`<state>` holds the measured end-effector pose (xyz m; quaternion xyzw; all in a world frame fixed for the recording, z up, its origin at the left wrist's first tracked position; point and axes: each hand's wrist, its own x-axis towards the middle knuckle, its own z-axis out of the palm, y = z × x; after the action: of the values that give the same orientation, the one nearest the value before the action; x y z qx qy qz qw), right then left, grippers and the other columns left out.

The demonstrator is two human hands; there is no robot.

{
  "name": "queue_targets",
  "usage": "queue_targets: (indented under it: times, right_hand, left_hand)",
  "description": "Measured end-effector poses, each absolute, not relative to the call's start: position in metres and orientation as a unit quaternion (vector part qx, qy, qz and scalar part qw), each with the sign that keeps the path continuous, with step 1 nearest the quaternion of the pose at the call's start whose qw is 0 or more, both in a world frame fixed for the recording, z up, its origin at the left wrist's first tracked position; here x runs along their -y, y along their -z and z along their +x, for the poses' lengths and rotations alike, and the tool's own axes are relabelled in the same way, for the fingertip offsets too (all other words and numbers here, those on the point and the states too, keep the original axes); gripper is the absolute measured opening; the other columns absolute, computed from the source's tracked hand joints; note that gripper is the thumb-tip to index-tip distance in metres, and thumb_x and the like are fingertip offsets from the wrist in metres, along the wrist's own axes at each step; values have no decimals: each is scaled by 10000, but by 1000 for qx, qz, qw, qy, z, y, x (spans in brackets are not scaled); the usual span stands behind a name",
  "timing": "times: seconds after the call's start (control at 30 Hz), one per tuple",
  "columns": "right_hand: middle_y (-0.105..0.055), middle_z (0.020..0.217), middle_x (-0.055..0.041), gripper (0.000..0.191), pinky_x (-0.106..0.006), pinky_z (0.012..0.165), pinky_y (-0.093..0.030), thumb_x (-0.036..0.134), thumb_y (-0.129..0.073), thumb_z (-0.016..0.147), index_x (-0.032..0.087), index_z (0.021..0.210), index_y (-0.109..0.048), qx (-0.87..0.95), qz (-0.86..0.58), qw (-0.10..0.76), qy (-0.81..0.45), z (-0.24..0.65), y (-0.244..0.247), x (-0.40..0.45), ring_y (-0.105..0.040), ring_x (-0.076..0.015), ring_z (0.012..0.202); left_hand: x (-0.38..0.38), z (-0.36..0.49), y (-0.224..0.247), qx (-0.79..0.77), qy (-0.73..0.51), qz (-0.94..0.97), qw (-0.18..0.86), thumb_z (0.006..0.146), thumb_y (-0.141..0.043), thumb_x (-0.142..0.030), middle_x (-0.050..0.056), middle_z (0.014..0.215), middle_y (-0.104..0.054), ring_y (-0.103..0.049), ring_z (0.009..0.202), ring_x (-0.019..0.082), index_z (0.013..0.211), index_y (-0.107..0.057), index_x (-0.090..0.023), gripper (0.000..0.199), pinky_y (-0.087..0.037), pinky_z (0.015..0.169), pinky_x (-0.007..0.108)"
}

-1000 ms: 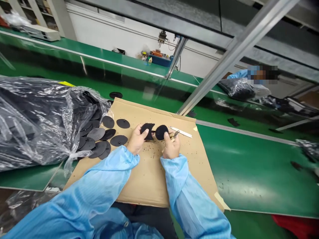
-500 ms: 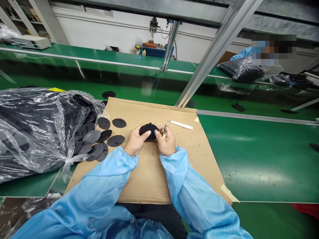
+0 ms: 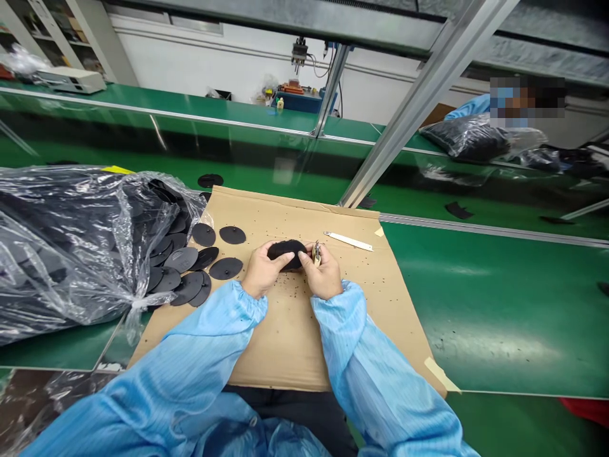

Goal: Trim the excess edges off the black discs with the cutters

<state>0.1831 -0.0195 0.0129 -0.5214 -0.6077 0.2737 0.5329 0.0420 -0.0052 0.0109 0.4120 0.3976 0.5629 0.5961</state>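
Between both hands, above the cardboard sheet (image 3: 280, 343), is a small stack of round black plastic discs (image 3: 288, 249). My left hand (image 3: 259, 273) is closed on the stack's left side, thumb on top. My right hand (image 3: 326, 274) pinches the right edge with thumb and fingers. Tucked in that same hand are small nippers (image 3: 316, 255) with a metal tip and yellowish handles, pointing away from me. To the left lie several loose black discs (image 3: 226, 268), some with a small raised stub at the centre. Tiny black bits dot the cardboard around my hands.
A large clear plastic bag (image 3: 71, 254) of black discs lies at the left, spilling onto the cardboard. A white flat strip (image 3: 349, 241) lies at the right back. A metal post (image 3: 404, 120) slants up behind the green bench (image 3: 499, 292). A person (image 3: 471, 108) is at the far right.
The discs between my hands have gone from visibly offset to more nearly lined up. The whole view has shifted slightly; both hands keep their hold, and the nippers stay in my right hand.
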Motion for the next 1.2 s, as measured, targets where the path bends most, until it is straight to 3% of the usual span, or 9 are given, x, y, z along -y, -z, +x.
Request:
queue_targets:
  times: [0.23, 0.4, 0.57, 0.8, 1.0, 1.2]
  right_hand:
    - [-660, 916, -47, 330, -340, 805, -486, 438, -663, 761, 177, 960, -622, 604, -521, 514, -316, 187, -12, 18, -606, -197, 833]
    - [-643, 859, -34, 370, -331, 765, -485, 427, -739, 676, 175, 918, -618, 561, -523, 535, -354, 187, -14, 17, -589, -187, 785]
    - [-626, 843, -26, 342, -325, 764, -466, 433, -727, 693, 183, 892, -607, 577, -509, 523, -367, 187, -16, 17, -566, -177, 776]
    - [-513, 681, 33, 416, -266, 604, -397, 413, -805, 573, 193, 817, -549, 502, -508, 564, -415, 186, -10, 17, -453, -121, 614]
    - [-486, 638, 46, 461, -257, 572, -376, 419, -827, 514, 194, 757, -505, 479, -511, 564, -439, 184, -14, 17, -426, -110, 580]
    - [-494, 627, 47, 454, -253, 575, -400, 442, -821, 538, 187, 761, -518, 488, -518, 560, -423, 182, -14, 17, -437, -106, 578]
  left_hand:
    - [6, 40, -13, -404, -535, 439, 599, 611, -777, -267, 46, 844, -682, -624, 804, 180, 881, -650, -128, 329, -494, 797, 321]
    - [7, 41, -12, -406, -523, 458, 593, 609, -768, -269, 38, 822, -663, -603, 779, 167, 865, -648, -134, 313, -485, 769, 303]
    - [5, 40, -10, -399, -533, 463, 586, 613, -764, -289, 34, 809, -659, -594, 770, 160, 848, -647, -136, 304, -484, 768, 303]
    - [6, 40, -9, -383, -530, 463, 598, 602, -771, -275, 53, 869, -678, -616, 828, 183, 885, -652, -136, 336, -486, 831, 332]
    - [5, 39, -6, -383, -524, 467, 600, 600, -781, -279, 48, 856, -670, -612, 815, 184, 875, -652, -136, 336, -482, 824, 337]
    - [4, 39, -5, -330, -524, 394, 679, 569, -824, -256, 27, 810, -658, -606, 784, 157, 853, -631, -128, 366, -475, 829, 325]
